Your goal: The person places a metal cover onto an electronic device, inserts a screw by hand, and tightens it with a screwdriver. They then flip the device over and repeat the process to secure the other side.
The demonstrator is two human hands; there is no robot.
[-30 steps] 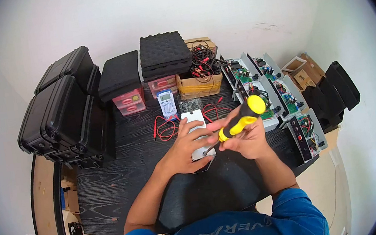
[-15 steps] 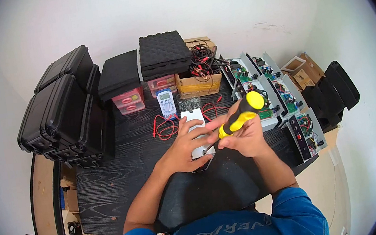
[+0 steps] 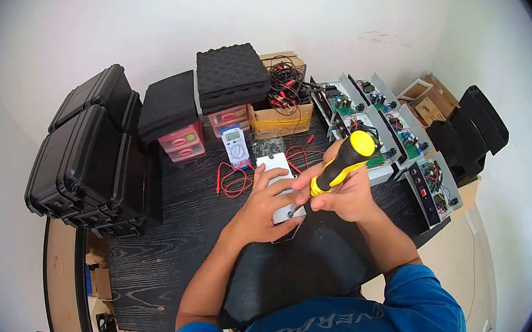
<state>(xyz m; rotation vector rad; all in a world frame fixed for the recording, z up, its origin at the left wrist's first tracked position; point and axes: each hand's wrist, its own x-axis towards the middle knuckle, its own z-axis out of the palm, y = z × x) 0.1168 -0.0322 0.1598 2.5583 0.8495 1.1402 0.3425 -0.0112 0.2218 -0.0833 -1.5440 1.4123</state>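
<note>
A yellow and black screwdriver (image 3: 340, 163) is gripped in my right hand (image 3: 349, 194), its handle tilted up to the right. The screwdriver's tip touches a screw near the lower end of a white panel (image 3: 273, 163). My left hand (image 3: 263, 207) lies over the panel with fingers spread, pressing on it and steadying it; the fingers and palm hide much of its middle. Just beyond the panel is a clear bag of small dark parts (image 3: 269, 146). A blue and white multimeter (image 3: 236, 147) with red leads stands to the left of the bag.
Black hard cases (image 3: 83, 162) are stacked at the left. Dark foam (image 3: 232, 77) rests on pink drawer boxes (image 3: 182, 143). A cardboard box (image 3: 282, 121) holds tangled cables. Opened metal units with green circuit boards (image 3: 438, 188) stand at the right, beside black cases (image 3: 474, 127).
The screwdriver and my right hand have shifted very slightly, with the tip still at the screw. My left hand stays nearly in place.
</note>
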